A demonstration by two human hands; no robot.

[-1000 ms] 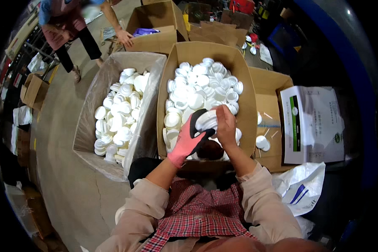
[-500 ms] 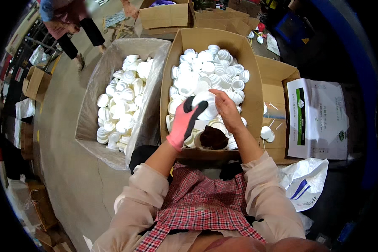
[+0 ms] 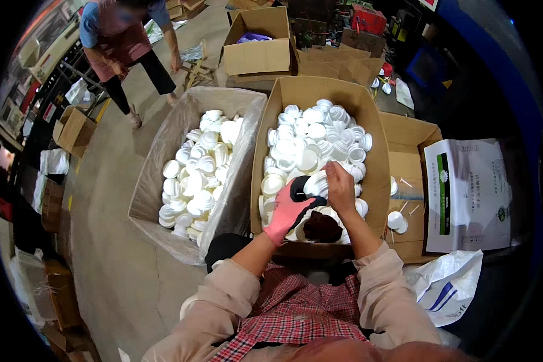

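A white round plastic lid [image 3: 315, 184] is held over the near part of a cardboard box [image 3: 381, 175] heaped with similar white lids [image 3: 308, 159]. Around its left side wraps my left hand [image 3: 287, 209], in a pink glove with black fingers. My bare right hand [image 3: 342, 188] has its fingers bent and pressed together at the lid's right edge; the fingertips are partly hidden. Just below the hands, a crumpled dark brown piece [image 3: 322, 228], perhaps cloth, lies on the lids by the box's near wall.
To the left stands a second box lined with clear plastic [image 3: 152, 181], holding more white lids. A flattened carton [image 3: 470, 199] and a white sack [image 3: 449, 286] lie at the right. Another person [image 3: 123, 45] bends forward at the far left. An open carton [image 3: 256, 57] stands beyond the boxes.
The lid, earlier facing up between both hands, is now tilted. My right hand's straighter fingers have bent in at its edge. The whole view has shifted, showing more of the far side.
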